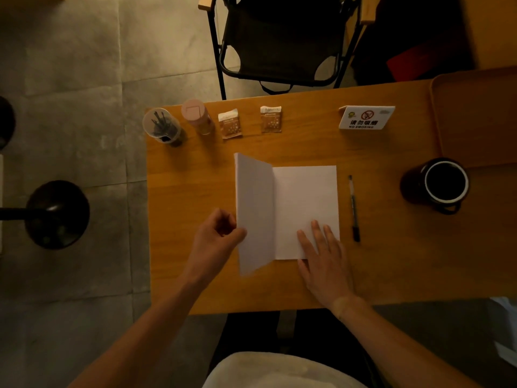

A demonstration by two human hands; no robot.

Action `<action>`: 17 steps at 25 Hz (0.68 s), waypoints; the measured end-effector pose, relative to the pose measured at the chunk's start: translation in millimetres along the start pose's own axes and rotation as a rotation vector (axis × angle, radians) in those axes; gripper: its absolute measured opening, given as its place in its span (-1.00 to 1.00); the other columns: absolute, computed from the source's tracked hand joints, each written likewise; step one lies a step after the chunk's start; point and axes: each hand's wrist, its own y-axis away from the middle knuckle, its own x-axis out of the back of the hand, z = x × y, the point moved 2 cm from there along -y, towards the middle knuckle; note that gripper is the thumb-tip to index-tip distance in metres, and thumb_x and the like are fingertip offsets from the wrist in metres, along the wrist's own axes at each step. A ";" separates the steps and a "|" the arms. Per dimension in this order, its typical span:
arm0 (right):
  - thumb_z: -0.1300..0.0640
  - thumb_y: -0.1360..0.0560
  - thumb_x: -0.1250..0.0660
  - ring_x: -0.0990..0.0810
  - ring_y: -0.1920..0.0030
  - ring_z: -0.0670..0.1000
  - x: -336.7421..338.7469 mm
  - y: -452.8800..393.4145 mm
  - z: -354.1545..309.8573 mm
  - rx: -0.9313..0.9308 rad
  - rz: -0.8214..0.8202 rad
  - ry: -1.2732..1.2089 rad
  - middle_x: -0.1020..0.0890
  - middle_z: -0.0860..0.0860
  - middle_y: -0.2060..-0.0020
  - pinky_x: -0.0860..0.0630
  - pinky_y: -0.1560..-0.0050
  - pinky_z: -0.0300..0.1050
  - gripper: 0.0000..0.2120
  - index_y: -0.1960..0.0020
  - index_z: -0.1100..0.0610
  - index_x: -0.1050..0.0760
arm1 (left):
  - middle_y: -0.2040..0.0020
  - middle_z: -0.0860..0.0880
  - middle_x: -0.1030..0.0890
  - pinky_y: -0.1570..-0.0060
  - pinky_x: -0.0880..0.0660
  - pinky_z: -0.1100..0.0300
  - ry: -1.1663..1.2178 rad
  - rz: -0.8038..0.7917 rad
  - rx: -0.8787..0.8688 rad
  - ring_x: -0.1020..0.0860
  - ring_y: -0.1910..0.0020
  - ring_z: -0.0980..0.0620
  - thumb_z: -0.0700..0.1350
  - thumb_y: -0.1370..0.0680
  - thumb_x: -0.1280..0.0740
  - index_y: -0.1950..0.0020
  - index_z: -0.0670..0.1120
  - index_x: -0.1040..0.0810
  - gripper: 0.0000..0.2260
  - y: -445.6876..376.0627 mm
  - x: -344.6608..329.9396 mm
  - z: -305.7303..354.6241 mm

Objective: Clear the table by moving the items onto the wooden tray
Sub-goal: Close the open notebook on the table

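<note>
A white notebook lies in the middle of the wooden table, half open. My left hand pinches its raised left cover at the lower edge. Flat on the right page near the bottom corner rests my right hand, fingers spread. A black pen lies just right of the notebook. The wooden tray sits at the table's far right. A dark mug stands in front of the tray.
Along the far edge stand a clear cup of black sticks, a pink-lidded jar, two brown sachets and a no-smoking sign. A black chair is behind the table; a stool stands left.
</note>
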 end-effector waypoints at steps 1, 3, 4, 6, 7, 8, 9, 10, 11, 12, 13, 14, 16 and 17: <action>-0.12 -0.60 -0.13 -0.03 -0.58 0.16 0.3 -0.1 -0.3 0.004 0.010 -0.007 -0.03 0.09 -0.60 -0.19 -0.49 0.16 -0.39 -0.59 -0.06 -0.03 | 0.19 -0.05 -0.54 0.18 -0.58 0.13 -0.025 -0.054 -0.032 -0.55 0.20 0.02 -0.24 -0.50 -0.40 0.14 -0.13 -0.42 -0.85 -1.0 -5.8 5.9; -0.09 -0.59 -0.18 -0.10 -0.57 0.18 1.7 0.8 5.3 0.029 0.052 -0.017 -0.10 0.11 -0.58 -0.23 -0.48 0.17 -0.39 -0.58 -0.04 -0.07 | 0.19 0.02 -0.56 0.17 -0.60 0.11 -0.090 -0.173 -0.105 -0.57 0.19 0.06 -0.21 -0.49 -0.42 0.12 -0.06 -0.45 -0.85 -3.6 -25.1 16.2; -0.08 -0.59 -0.19 -0.11 -0.56 0.18 1.3 2.2 10.3 0.049 0.061 -0.014 -0.11 0.11 -0.58 -0.22 -0.48 0.17 -0.37 -0.58 -0.03 -0.05 | 0.20 0.06 -0.56 0.19 -0.59 0.14 -0.111 -0.228 -0.140 -0.57 0.20 0.08 -0.19 -0.48 -0.42 0.13 -0.02 -0.46 -0.84 -5.1 -37.6 20.6; -0.09 -0.59 -0.18 -0.10 -0.57 0.18 -2.5 7.3 21.8 0.094 0.072 0.010 -0.08 0.12 -0.58 -0.22 -0.50 0.15 -0.32 -0.60 0.00 0.05 | 0.19 0.07 -0.57 0.19 -0.57 0.21 -0.134 -0.313 -0.176 -0.56 0.21 0.10 -0.14 -0.47 -0.44 0.14 0.01 -0.47 -0.85 -10.3 -65.7 26.4; -0.09 -0.59 -0.13 -0.09 -0.56 0.18 -4.6 10.8 27.3 0.121 0.083 0.030 -0.06 0.12 -0.58 -0.20 -0.51 0.14 -0.31 -0.59 0.03 0.13 | 0.18 0.05 -0.57 0.19 -0.56 0.25 -0.162 -0.338 -0.188 -0.55 0.21 0.10 -0.11 -0.47 -0.44 0.14 0.01 -0.46 -0.85 -14.2 -81.1 28.2; -0.09 -0.61 -0.07 -0.09 -0.56 0.19 -7.2 14.8 32.0 0.143 0.097 0.046 -0.04 0.13 -0.58 -0.17 -0.53 0.14 -0.32 -0.58 0.04 0.21 | 0.19 0.04 -0.57 0.20 -0.55 0.26 -0.209 -0.350 -0.205 -0.55 0.21 0.09 -0.08 -0.48 -0.43 0.14 0.02 -0.45 -0.85 -19.1 -96.6 28.6; -0.09 -0.62 0.00 -0.10 -0.56 0.21 -9.2 19.0 36.6 0.152 0.119 0.050 -0.05 0.15 -0.58 -0.14 -0.54 0.15 -0.34 -0.58 0.06 0.24 | 0.20 0.04 -0.55 0.22 -0.55 0.23 -0.269 -0.350 -0.225 -0.54 0.22 0.08 -0.08 -0.48 -0.42 0.14 0.03 -0.44 -0.85 -24.6 -113.0 28.6; -0.09 -0.64 0.07 -0.12 -0.55 0.22 -10.9 23.3 41.2 0.148 0.154 0.046 -0.09 0.17 -0.57 -0.16 -0.54 0.15 -0.38 -0.58 0.09 0.23 | 0.22 0.05 -0.54 0.23 -0.55 0.18 -0.331 -0.342 -0.241 -0.53 0.24 0.06 -0.07 -0.48 -0.41 0.14 0.03 -0.43 -0.85 -29.6 -128.2 27.5; -0.09 -0.65 0.15 -0.16 -0.53 0.20 -11.2 27.0 45.4 0.125 0.181 0.030 -0.15 0.16 -0.55 -0.22 -0.50 0.13 -0.42 -0.59 0.11 0.19 | 0.24 0.06 -0.52 0.26 -0.54 0.14 -0.391 -0.330 -0.245 -0.52 0.27 0.06 -0.07 -0.48 -0.40 0.14 0.02 -0.42 -0.85 -34.7 -142.0 26.0; -0.09 -0.65 0.20 -0.18 -0.51 0.16 -11.6 30.2 48.7 0.093 0.189 0.010 -0.20 0.13 -0.53 -0.27 -0.43 0.13 -0.43 -0.59 0.12 0.11 | 0.25 0.06 -0.50 0.31 -0.52 0.15 -0.450 -0.318 -0.239 -0.50 0.29 0.07 -0.06 -0.48 -0.39 0.15 0.02 -0.40 -0.84 -39.6 -154.3 23.7; -0.10 -0.65 0.22 -0.18 -0.49 0.13 -12.9 33.2 51.3 0.065 0.174 -0.002 -0.23 0.11 -0.52 -0.28 -0.38 0.12 -0.43 -0.58 0.12 -0.01 | 0.25 0.07 -0.48 0.37 -0.48 0.20 -0.502 -0.310 -0.225 -0.49 0.30 0.08 -0.05 -0.49 -0.38 0.15 0.02 -0.38 -0.83 -44.3 -164.5 20.7; -0.11 -0.65 0.22 -0.19 -0.49 0.13 -15.3 36.4 54.0 0.050 0.154 0.004 -0.27 0.11 -0.51 -0.29 -0.36 0.11 -0.43 -0.55 0.11 -0.16 | 0.25 0.08 -0.47 0.40 -0.44 0.24 -0.541 -0.307 -0.206 -0.48 0.31 0.09 -0.05 -0.49 -0.37 0.15 0.01 -0.37 -0.83 -48.7 -173.7 17.2; -0.11 -0.64 0.25 -0.23 -0.50 0.17 -19.5 43.6 57.2 0.041 0.121 0.034 -0.33 0.12 -0.49 -0.27 -0.36 0.10 -0.40 -0.47 0.07 -0.34 | 0.25 0.09 -0.43 0.42 -0.38 0.27 -0.597 -0.304 -0.164 -0.48 0.31 0.08 -0.03 -0.51 -0.34 0.11 0.00 -0.36 -0.84 -56.4 -186.4 11.0; -0.11 -0.64 0.27 -0.27 -0.50 0.19 -20.4 46.8 59.3 0.040 0.118 0.042 -0.35 0.12 -0.48 -0.27 -0.37 0.11 -0.39 -0.46 0.05 -0.36 | 0.26 0.09 -0.41 0.43 -0.38 0.27 -0.627 -0.300 -0.156 -0.48 0.30 0.06 -0.01 -0.51 -0.33 0.08 -0.01 -0.35 -0.84 -58.9 -190.7 9.5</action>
